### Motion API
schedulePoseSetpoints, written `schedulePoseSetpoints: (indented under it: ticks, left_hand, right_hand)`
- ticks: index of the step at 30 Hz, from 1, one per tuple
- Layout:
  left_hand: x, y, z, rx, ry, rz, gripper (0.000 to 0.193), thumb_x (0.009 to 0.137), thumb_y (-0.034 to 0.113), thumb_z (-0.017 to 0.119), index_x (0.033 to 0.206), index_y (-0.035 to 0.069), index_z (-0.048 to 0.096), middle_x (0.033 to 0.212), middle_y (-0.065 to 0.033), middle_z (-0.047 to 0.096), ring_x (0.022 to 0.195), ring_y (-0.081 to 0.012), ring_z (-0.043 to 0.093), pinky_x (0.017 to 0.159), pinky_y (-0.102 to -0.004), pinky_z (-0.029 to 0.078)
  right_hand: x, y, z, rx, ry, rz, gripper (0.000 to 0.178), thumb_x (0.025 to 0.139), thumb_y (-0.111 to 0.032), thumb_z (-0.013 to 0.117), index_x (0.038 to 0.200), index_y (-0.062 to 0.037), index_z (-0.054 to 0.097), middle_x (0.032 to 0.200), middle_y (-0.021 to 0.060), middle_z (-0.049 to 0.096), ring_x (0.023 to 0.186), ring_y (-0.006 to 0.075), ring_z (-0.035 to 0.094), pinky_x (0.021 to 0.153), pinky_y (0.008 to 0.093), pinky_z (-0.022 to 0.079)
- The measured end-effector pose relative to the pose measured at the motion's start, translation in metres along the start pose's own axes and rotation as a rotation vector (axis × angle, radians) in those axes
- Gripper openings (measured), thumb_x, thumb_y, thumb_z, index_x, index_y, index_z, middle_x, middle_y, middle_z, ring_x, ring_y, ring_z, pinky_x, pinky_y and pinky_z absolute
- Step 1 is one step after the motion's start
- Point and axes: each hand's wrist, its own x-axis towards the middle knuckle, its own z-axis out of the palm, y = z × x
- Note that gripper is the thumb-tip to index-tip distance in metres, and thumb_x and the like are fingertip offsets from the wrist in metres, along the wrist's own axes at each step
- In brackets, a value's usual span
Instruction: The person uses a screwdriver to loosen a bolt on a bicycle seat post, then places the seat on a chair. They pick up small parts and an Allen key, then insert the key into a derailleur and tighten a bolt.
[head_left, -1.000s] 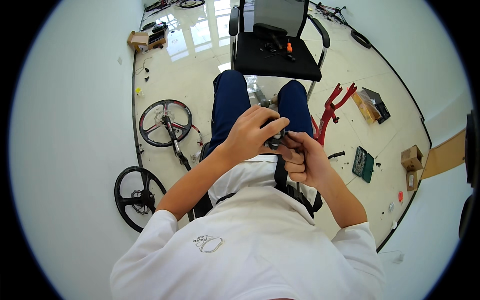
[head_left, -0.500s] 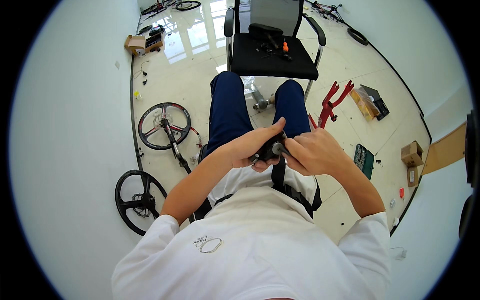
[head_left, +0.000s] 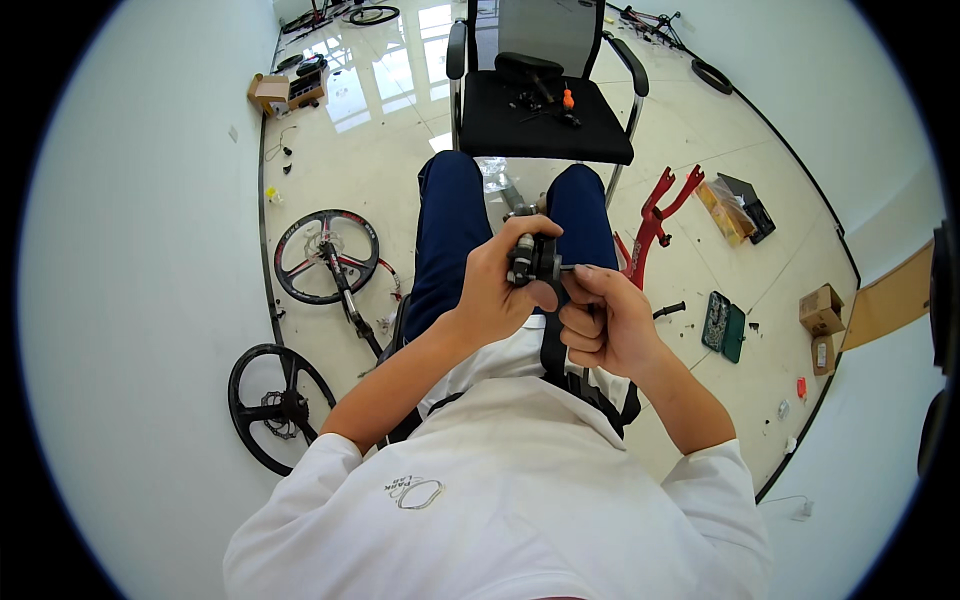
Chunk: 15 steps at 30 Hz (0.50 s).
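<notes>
My left hand [head_left: 490, 285] is closed around a compact black and silver metal part [head_left: 545, 257], held above my lap between the thighs. The part looks like a bicycle component; its exact kind I cannot tell. On its right side my right hand [head_left: 618, 325] pinches a thin grey metal rod [head_left: 567, 267] between thumb and forefinger, the other fingers curled in. The rod reaches to the part's silver end; whether it sits inside or only touches is hidden.
A black chair [head_left: 545, 110] ahead carries a saddle [head_left: 528, 67], an orange-handled tool [head_left: 568, 97] and small parts. Wheels [head_left: 327, 257] lie left. Right are a red fork-shaped frame piece [head_left: 655, 220], an open green tool case [head_left: 722, 327] and cardboard boxes [head_left: 822, 310].
My left hand has turned the part over, bringing its back upward and its thumb lower. My right hand has rotated, its curled fingers now showing, and still grips at the part's right side.
</notes>
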Motion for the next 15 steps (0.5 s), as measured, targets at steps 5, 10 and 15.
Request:
schedulePoseSetpoints:
  ticks: [5, 10, 15]
  left_hand:
    - [0.008, -0.008, -0.009, 0.259, -0.063, 0.417, 0.070, 0.062, 0.043, 0.082, 0.116, 0.006, 0.056, 0.087, -0.0105, 0.059, 0.072, -0.0273, 0.057, 0.064, -0.0328, 0.048]
    - [0.012, 0.002, -0.014, 0.315, -0.139, 0.368, 0.063, 0.063, 0.030, 0.084, 0.115, 0.008, 0.056, 0.086, -0.0110, 0.058, 0.071, -0.0270, 0.057, 0.063, -0.0335, 0.047]
    - [0.014, 0.016, 0.001, -0.432, -0.176, -0.700, 0.050, 0.094, 0.053, 0.053, 0.102, 0.004, 0.057, 0.068, -0.0057, 0.055, 0.049, -0.0121, 0.050, 0.044, -0.0245, 0.040]
  right_hand:
    - [-0.001, -0.001, -0.001, 0.178, -0.023, 0.118, 0.036, 0.101, -0.036, 0.041, 0.073, -0.0157, 0.030, 0.055, -0.0043, 0.016, 0.044, 0.0079, 0.014, 0.039, 0.0265, 0.011]
    - [0.001, 0.001, -0.006, 0.059, 0.006, 0.096, 0.036, 0.101, -0.037, 0.041, 0.073, -0.0136, 0.039, 0.053, -0.0059, 0.019, 0.042, 0.0074, 0.014, 0.038, 0.0253, 0.015]
    - [0.006, -0.003, -0.018, -1.163, 0.198, -0.377, 0.028, 0.096, -0.028, 0.051, 0.076, -0.0083, 0.047, 0.049, -0.0021, 0.037, 0.037, 0.0159, 0.036, 0.039, 0.0304, 0.030]
